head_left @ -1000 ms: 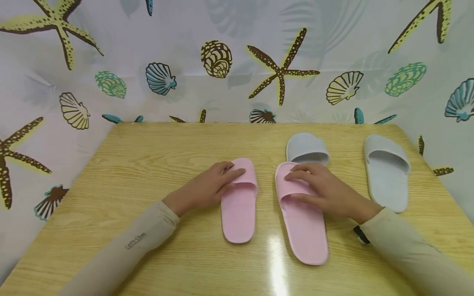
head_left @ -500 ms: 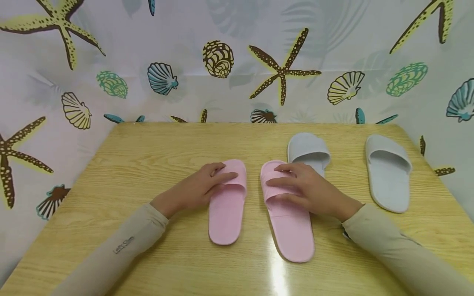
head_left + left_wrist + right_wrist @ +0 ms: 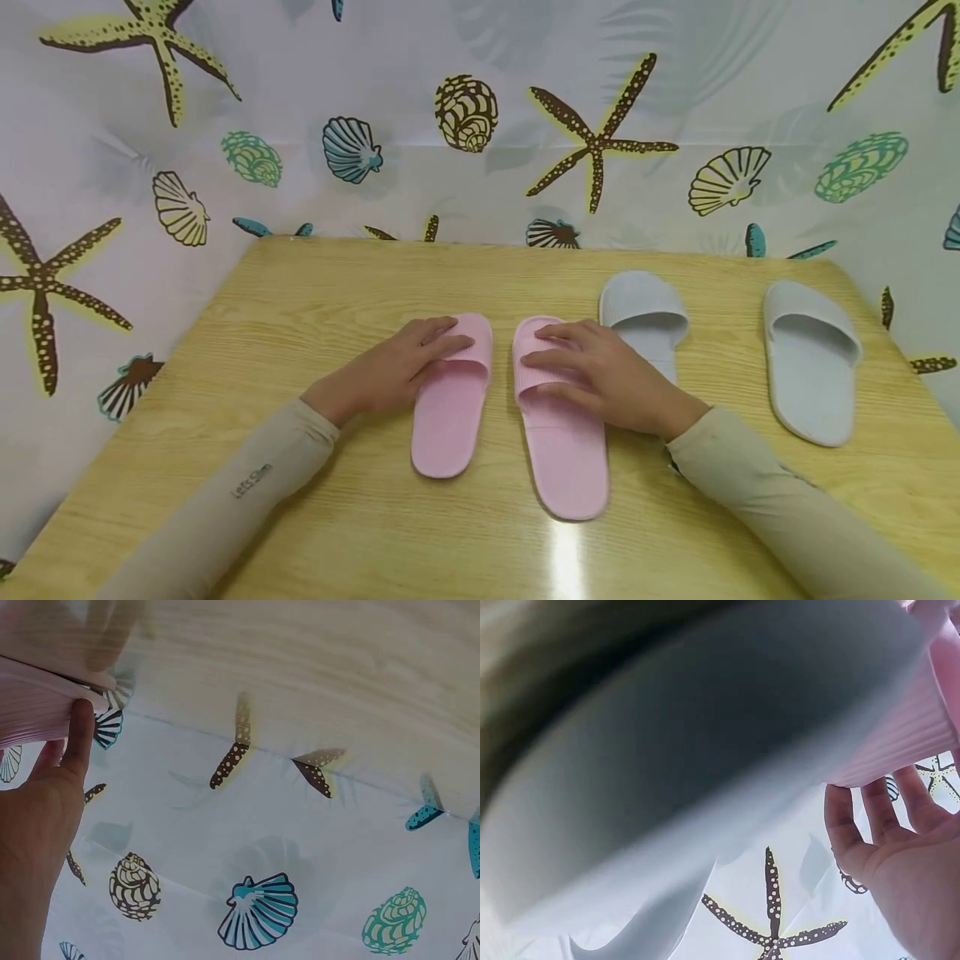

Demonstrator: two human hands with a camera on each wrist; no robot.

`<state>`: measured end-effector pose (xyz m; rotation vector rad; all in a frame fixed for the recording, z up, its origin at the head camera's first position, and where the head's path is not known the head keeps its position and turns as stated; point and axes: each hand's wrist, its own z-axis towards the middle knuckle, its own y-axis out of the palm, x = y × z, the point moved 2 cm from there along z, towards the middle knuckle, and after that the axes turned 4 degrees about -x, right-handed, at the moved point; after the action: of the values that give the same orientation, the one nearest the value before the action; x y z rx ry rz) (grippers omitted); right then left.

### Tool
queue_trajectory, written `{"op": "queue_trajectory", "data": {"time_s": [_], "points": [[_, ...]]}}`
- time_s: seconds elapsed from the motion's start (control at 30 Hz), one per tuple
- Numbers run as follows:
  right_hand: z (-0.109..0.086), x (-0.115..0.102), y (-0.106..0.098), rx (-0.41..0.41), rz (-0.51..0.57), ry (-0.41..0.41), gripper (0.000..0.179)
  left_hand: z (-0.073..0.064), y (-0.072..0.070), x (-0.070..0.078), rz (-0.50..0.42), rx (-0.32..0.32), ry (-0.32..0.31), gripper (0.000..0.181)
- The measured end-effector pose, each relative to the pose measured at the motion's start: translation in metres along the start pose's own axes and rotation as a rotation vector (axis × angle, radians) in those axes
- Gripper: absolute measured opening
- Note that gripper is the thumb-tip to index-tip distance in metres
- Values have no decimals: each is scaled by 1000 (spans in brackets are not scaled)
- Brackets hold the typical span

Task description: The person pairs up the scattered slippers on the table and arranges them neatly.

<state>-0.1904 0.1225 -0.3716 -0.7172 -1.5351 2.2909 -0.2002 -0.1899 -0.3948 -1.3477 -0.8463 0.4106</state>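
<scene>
Two pink slippers lie side by side mid-table in the head view, toes away from me. My left hand point(image 3: 390, 362) rests on the strap of the left pink slipper point(image 3: 448, 425), its fingers on the strap and outer side. On the ribbed strap of the right pink slipper point(image 3: 566, 467) rests my right hand point(image 3: 615, 375), fingers spread across it. The left wrist view shows fingertips point(image 3: 81, 712) touching the strap's edge. In the right wrist view, fingertips point(image 3: 838, 796) touch the pink strap point(image 3: 900, 742). A narrow gap separates the slippers.
One light grey slipper point(image 3: 642, 293) lies behind my right hand, partly covered by it. Another grey slipper point(image 3: 813, 383) lies farther right. The wooden table point(image 3: 322, 283) ends at a curtain point(image 3: 405, 192) printed with shells and starfish.
Both pink slippers have slid left across the table with my hands on them. The right one has moved farther, so the gap between them is narrower. The head view has shifted slightly.
</scene>
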Motion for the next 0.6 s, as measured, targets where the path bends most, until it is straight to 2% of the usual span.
{"op": "queue_trajectory", "data": {"time_s": [0.2, 0.33, 0.6], "points": [[9, -2, 2, -12, 12, 22, 36, -1, -5, -14, -28, 2, -54, 49], [14, -1, 3, -21, 13, 38, 36, 0, -5, -19, -46, -4, -52, 49], [19, 2, 6, -24, 27, 79, 37, 0, -10, -23, -66, 36, -30, 49]]}}
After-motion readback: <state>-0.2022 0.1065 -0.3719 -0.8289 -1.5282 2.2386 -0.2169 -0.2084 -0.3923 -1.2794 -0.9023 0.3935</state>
